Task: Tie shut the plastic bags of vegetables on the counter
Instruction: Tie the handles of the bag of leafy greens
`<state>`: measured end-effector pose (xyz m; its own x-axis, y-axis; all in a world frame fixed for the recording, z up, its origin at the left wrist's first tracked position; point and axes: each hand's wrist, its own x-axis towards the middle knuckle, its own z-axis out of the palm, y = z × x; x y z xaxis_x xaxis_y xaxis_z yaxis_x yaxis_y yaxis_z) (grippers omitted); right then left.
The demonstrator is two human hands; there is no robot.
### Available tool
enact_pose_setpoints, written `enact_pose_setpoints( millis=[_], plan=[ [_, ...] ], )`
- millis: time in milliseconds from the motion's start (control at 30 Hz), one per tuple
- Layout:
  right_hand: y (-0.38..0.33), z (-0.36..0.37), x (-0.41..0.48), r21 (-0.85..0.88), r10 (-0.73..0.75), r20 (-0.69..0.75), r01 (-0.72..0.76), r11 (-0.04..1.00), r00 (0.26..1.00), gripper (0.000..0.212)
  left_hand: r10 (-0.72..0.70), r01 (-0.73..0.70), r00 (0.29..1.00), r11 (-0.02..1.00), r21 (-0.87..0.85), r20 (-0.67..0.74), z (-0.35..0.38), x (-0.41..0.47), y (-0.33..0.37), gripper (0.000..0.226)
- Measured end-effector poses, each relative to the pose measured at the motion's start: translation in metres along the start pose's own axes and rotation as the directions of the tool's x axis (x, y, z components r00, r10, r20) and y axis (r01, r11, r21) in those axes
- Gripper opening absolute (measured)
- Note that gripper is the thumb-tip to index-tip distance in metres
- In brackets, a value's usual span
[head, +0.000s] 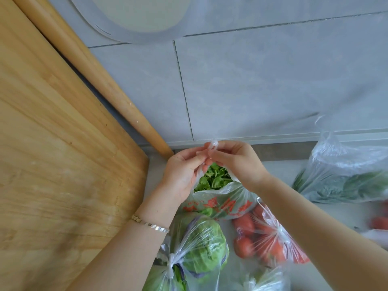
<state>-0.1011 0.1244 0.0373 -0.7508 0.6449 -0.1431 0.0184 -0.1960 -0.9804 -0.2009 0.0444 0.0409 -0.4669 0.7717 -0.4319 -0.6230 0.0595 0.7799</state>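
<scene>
While both hands work above it, the printed bag stands half closed, so the notes below are for finishing that knot.

Left hand (182, 171): fingers pressed together, pinching one handle of the bag (222, 198) just over its mouth.
Right hand (237, 162): thumb and fingers pinching the other handle (213, 147), twisted into a small loop where the two hands meet.
Bag: upright near the back of the counter (336, 211), beside the board (63, 164); red print on its side, greens (214, 179) showing through a mouth that gapes below the hands.
Step, as I judge it: first crossing of the handles, knot not yet drawn down.
How to do it well: keep both pinches close to the crossing, pass one end through the loop, then pull the ends apart and downward so the knot seats low against the leaves.
Care: thin film tears if jerked; pull evenly, and tuck in stray leaves before tightening.
Lettuce bag (201, 248): in front, already knotted.
Tomato bag (266, 236): beside it, neck gathered; knot looks done.
Far bag (344, 177): to the right, dark leaves inside; whether tied I cannot tell.
Progress: roughly midway, by my reckoning.
</scene>
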Motion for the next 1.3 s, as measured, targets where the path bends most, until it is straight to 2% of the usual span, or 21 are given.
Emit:
enact_pose_setpoints(
  millis=[67, 133, 167, 200, 233, 300, 367, 433, 467, 500, 600, 700, 767, 800, 867, 900, 1000, 1100, 1167, 1233, 1300],
  plan=[
    [0.003, -0.001, -0.002, -0.111, -0.038, -0.061, 0.031, 0.993, 0.997, 0.017, 0.033, -0.028, 0.999, 0.991, 0.133, -0.039, -0.001, 0.001, -0.003, 0.006],
    [0.007, 0.001, -0.003, -0.11, -0.017, -0.204, -0.006, 0.994, 0.979, 0.022, 0.121, -0.103, 0.992, 0.931, 0.35, -0.029, -0.004, 0.0, -0.004, 0.009],
    [0.011, 0.001, -0.003, -0.077, 0.017, -0.284, -0.041, 0.996, 0.959, 0.022, 0.182, -0.161, 0.983, 0.855, 0.493, 0.005, -0.006, -0.001, -0.004, 0.011],
    [0.014, 0.002, -0.003, -0.042, 0.056, -0.353, -0.076, 0.996, 0.934, 0.022, 0.24, -0.221, 0.969, 0.732, 0.645, 0.06, -0.009, -0.002, -0.004, 0.011],
    [0.018, 0.003, -0.002, -0.029, 0.086, -0.409, -0.107, 0.994, 0.908, 0.022, 0.28, -0.276, 0.951, 0.574, 0.771, 0.133, -0.012, -0.002, -0.003, 0.011],
    [0.026, 0.007, 0.001, -0.07, 0.113, -0.486, -0.168, 0.983, 0.866, 0.025, 0.266, -0.315, 0.934, 0.299, 0.901, 0.238, -0.018, -0.004, -0.002, 0.015],
    [0.029, 0.01, 0.005, -0.189, 0.097, -0.503, -0.218, 0.957, 0.859, 0.025, 0.211, -0.314, 0.937, 0.148, 0.938, 0.28, -0.022, -0.004, -0.001, 0.024],
    [0.027, 0.012, 0.008, -0.329, 0.07, -0.441, -0.234, 0.915, 0.895, 0.01, 0.13, -0.324, 0.942, 0.098, 0.941, 0.31, -0.024, -0.007, 0.001, 0.028],
    [0.024, 0.012, 0.007, -0.394, 0.061, -0.39, -0.226, 0.891, 0.919, 0.005, 0.101, -0.33, 0.942, 0.1, 0.939, 0.32, -0.025, -0.008, 0.002, 0.029],
    [0.022, 0.011, 0.006, -0.473, 0.047, -0.321, -0.203, 0.857, 0.946, 0.013, 0.104, -0.338, 0.939, 0.112, 0.934, 0.327, -0.027, -0.008, 0.002, 0.031],
    [0.018, 0.009, 0.0, -0.614, 0.021, -0.072, -0.061, 0.787, 0.997, 0.012, 0.233, -0.354, 0.922, 0.188, 0.916, 0.309, -0.033, -0.003, 0.002, 0.031],
    [0.014, 0.006, -0.01, -0.543, 0.09, 0.059, -0.043, 0.839, 0.994, 0.017, 0.349, -0.34, 0.906, 0.268, 0.902, 0.238, -0.033, 0.003, -0.001, 0.027],
    [0.015, 0.004, -0.014, -0.457, 0.061, 0.123, 0.002, 0.889, 0.991, 0.017, 0.392, -0.335, 0.898, 0.307, 0.891, 0.203, -0.031, 0.004, -0.004, 0.025],
    [0.017, 0.004, -0.015, -0.383, 0.036, 0.146, 0.023, 0.923, 0.989, 0.025, 0.396, -0.327, 0.901, 0.353, 0.877, 0.177, -0.03, 0.005, -0.006, 0.024],
    [0.019, 0.002, -0.016, -0.204, -0.012, 0.152, 0.044, 0.978, 0.988, 0.039, 0.35, -0.289, 0.931, 0.522, 0.802, 0.108, -0.029, 0.008, -0.008, 0.024],
    [0.019, 0.001, -0.016, -0.123, -0.044, 0.138, 0.061, 0.991, 0.989, 0.039, 0.307, -0.257, 0.949, 0.613, 0.747, 0.075, -0.029, 0.009, -0.008, 0.025],
    [0.02, -0.003, -0.015, -0.109, -0.13, 0.042, 0.134, 0.985, 0.991, 0.028, 0.206, -0.17, 0.978, 0.784, 0.597, 0.008, -0.032, 0.012, -0.009, 0.027],
    [0.021, 0.0, -0.013, -0.304, -0.201, -0.006, 0.189, 0.934, 0.98, 0.023, 0.109, -0.092, 0.994, 0.861, 0.499, -0.004, -0.035, 0.013, -0.008, 0.033],
    [0.018, 0.004, -0.013, -0.394, -0.219, 0.048, 0.22, 0.892, 0.975, 0.029, 0.051, -0.043, 0.999, 0.909, 0.415, -0.01, -0.036, 0.015, -0.006, 0.036],
    [0.016, 0.005, -0.013, -0.391, -0.207, 0.116, 0.236, 0.89, 0.971, 0.039, 0.035, -0.026, 0.999, 0.921, 0.388, -0.016, -0.035, 0.014, -0.003, 0.034],
    [0.016, 0.005, -0.013, -0.356, -0.196, 0.124, 0.228, 0.906, 0.973, 0.038, 0.038, -0.029, 0.999, 0.915, 0.402, -0.016, -0.034, 0.015, -0.001, 0.031]
  ],
)
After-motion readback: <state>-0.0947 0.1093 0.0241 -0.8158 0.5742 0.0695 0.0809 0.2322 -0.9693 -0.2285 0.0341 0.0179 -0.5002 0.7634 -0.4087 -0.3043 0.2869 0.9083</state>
